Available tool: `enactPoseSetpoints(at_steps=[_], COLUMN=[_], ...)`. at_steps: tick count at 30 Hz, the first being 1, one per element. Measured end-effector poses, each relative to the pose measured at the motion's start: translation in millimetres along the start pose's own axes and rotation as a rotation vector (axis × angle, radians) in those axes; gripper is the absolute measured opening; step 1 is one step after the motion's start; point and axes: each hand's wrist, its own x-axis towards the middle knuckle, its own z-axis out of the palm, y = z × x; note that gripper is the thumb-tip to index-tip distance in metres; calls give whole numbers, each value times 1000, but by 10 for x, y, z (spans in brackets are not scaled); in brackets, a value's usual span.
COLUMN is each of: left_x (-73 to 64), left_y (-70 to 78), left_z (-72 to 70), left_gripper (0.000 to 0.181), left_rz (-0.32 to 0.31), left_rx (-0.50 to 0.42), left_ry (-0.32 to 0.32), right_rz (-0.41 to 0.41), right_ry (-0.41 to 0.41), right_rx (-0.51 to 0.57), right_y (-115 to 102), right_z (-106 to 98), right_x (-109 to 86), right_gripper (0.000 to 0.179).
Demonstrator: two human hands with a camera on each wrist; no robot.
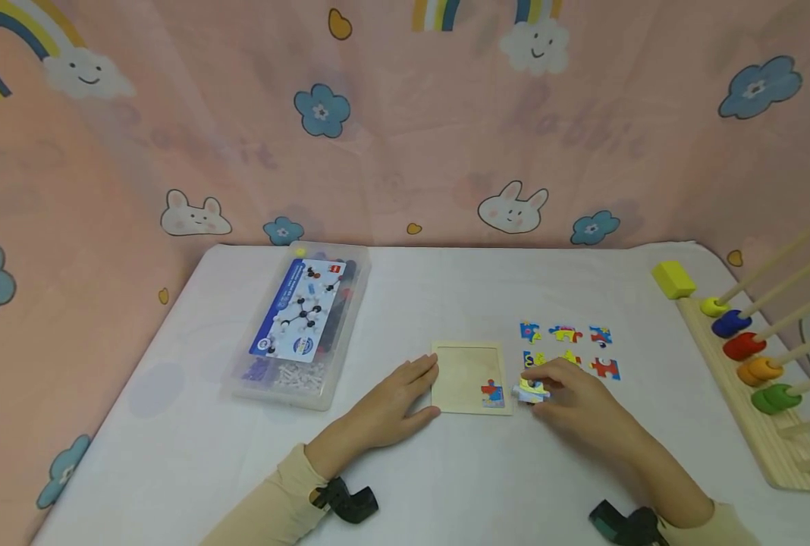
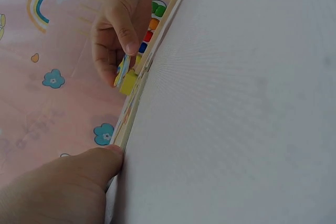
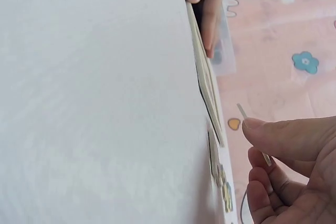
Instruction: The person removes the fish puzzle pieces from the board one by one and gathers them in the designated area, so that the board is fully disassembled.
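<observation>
A shallow wooden puzzle tray lies on the white table, with a red and blue puzzle piece set in its lower right corner. My left hand rests against the tray's left edge, its fingers fairly straight. Just off the tray's right side, my right hand pinches a yellow and pale blue puzzle piece between thumb and fingers. In the right wrist view that thin piece appears edge-on, held above the table. Several loose pieces lie in two rows beyond the right hand, which partly covers the nearer row.
A clear plastic case with a molecule-model label stands left of the tray. On the right sits a wooden bead counter with coloured rings and slanting pegs, a yellow block at its far end. A patterned pink cloth hangs behind the table.
</observation>
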Motion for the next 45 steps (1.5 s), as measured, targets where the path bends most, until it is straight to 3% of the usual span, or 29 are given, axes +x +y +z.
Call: enactPoseSetpoints(at_steps=[11, 19, 33, 45], left_x=[6, 4, -5, -2], left_y=[-3, -8, -13, -7], left_z=[0, 10, 1, 1], left_gripper=[65, 65, 65, 64], left_rz=[5, 8, 11, 8], left_rx=[4, 9, -2, -4], left_ry=[1, 2, 14, 8], right_rz=[-3, -5, 36, -13], right_ry=[24, 45, 10, 54], right_rx=[-75, -87, -82, -48], right_y=[316, 453, 484, 504], right_z=[-267, -266, -229, -214], right_x=[-200, -269, -264, -294], right_gripper=[36, 35, 37, 38])
